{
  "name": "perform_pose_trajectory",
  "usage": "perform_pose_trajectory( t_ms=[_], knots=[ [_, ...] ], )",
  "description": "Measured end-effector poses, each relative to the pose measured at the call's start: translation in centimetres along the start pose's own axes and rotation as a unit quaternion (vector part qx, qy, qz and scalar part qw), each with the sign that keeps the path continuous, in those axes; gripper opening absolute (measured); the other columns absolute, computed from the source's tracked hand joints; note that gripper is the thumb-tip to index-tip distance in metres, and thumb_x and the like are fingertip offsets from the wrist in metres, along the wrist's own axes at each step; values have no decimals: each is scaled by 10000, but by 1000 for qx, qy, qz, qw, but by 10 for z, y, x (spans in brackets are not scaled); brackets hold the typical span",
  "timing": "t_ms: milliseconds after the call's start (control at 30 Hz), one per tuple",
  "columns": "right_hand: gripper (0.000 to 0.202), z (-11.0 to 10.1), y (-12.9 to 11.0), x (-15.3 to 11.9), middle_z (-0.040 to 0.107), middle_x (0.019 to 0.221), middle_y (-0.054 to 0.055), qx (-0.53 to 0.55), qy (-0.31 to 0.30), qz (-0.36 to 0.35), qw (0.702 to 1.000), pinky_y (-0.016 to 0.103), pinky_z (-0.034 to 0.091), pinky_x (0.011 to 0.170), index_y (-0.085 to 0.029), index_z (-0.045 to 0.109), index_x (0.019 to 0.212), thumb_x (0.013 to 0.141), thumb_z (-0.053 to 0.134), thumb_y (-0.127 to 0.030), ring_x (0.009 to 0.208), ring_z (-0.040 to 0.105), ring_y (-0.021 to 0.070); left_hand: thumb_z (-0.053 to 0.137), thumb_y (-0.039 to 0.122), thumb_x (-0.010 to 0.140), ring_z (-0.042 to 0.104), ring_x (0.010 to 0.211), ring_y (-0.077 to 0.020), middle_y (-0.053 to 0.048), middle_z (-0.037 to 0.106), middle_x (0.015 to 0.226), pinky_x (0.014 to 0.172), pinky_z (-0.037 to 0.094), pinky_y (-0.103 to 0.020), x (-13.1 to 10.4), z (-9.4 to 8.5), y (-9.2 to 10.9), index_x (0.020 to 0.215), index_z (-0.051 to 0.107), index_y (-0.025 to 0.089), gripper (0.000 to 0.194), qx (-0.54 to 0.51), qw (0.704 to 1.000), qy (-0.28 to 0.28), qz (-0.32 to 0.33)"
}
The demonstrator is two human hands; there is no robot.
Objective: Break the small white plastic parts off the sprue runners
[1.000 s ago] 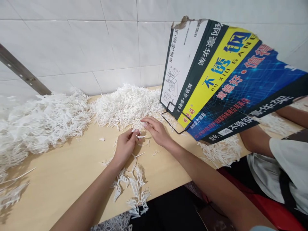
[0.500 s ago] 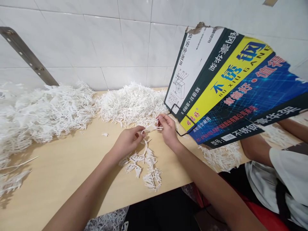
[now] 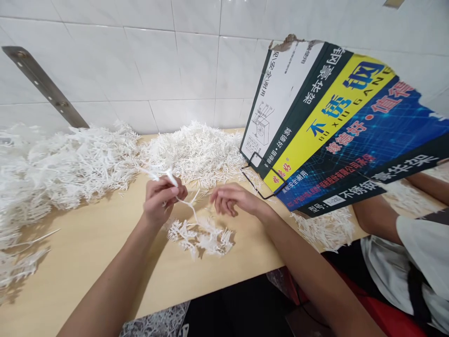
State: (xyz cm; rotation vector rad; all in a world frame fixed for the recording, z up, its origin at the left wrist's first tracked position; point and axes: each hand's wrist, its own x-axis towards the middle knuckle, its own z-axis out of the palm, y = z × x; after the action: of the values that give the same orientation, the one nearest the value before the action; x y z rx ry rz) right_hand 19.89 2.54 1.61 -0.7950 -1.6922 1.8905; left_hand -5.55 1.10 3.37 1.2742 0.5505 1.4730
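Note:
My left hand (image 3: 164,197) is closed on a white branched plastic piece (image 3: 192,205), whose stem sticks out at the fingers and whose feathery ends hang down to the right over the wooden table (image 3: 105,243). To the right of that piece, my right hand (image 3: 233,199) is raised with its fingers loosely curled and apart, and nothing shows in it. Behind both hands lies a heap of small white plastic bits (image 3: 196,152) against the tiled wall.
A larger white heap (image 3: 70,164) spreads over the left side. A printed cardboard sheet (image 3: 333,126) leans at the right in a black wire stand (image 3: 245,175). Beyond it are another person's arm (image 3: 375,217) and white sleeve. A metal bracket (image 3: 45,86) is on the wall.
My left hand has moved left and up with the branched piece. My right hand has let go, and its fingers have opened. The hanging ends have lifted slightly.

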Motion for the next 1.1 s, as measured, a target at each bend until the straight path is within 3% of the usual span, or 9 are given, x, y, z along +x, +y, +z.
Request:
perform_pose_trajectory(
  t_ms=[100,167,233,300,400,500,600,833,1100],
  knots=[
    [395,4,0,-6,770,904,108,-45,-241,146,958,185,440,411,-116,709,1096,933,608,-461,534,672,123,702,291,735,282,347,-41,66,388,446,477,375,-259,4,-10,12,647,631,166,169,-116,993,-4,32],
    [423,9,2,-6,766,1080,145,-38,-292,158,942,195,495,481,-141,692,1199,938,619,-466,713,748,167,696,310,745,294,360,-46,73,340,452,470,374,-238,6,-16,18,636,582,173,209,-162,986,21,30],
    [406,13,4,-2,708,1282,155,-36,-213,67,974,260,582,665,-183,690,1241,943,623,-451,1017,743,225,700,323,740,280,372,-47,79,315,461,447,345,-214,9,-21,19,641,546,181,232,-187,981,55,25],
    [340,18,4,2,627,1433,121,-86,-26,-77,993,380,569,935,-229,714,1216,929,657,-402,1315,596,270,706,328,734,267,376,-48,85,326,465,432,324,-208,12,-22,15,653,543,187,230,-168,982,90,1],
    [240,23,2,6,651,1405,92,-184,192,-222,938,494,391,1168,-252,757,1116,912,692,-358,1452,448,298,719,316,741,323,374,-67,81,401,460,448,354,-240,16,-17,1,671,601,191,186,16,982,182,-51],
    [305,28,4,6,737,1206,118,-124,180,-209,953,463,501,1039,-220,745,1125,979,587,-435,1240,630,295,714,321,772,479,464,-116,42,539,518,515,376,-262,13,-8,-8,711,683,192,145,329,910,248,-33],
    [480,30,10,9,740,1145,132,21,129,-135,982,326,581,685,-202,679,1236,987,511,-577,972,724,257,629,337,850,552,561,-143,15,644,618,595,381,-269,6,4,-5,767,715,207,177,534,821,202,0],
    [572,28,7,10,749,934,61,94,-9,13,995,294,549,623,-208,647,1257,839,725,-590,705,714,200,553,320,890,606,586,-187,-7,709,681,625,357,-292,-1,16,12,804,716,229,205,666,726,174,-15],
    [282,30,23,19,749,971,40,-208,175,-55,961,281,490,781,-202,761,1018,871,737,-441,906,676,199,510,321,923,612,970,-355,-177,679,981,860,442,-452,5,-10,-9,979,685,146,253,737,655,164,11]
  ],
)
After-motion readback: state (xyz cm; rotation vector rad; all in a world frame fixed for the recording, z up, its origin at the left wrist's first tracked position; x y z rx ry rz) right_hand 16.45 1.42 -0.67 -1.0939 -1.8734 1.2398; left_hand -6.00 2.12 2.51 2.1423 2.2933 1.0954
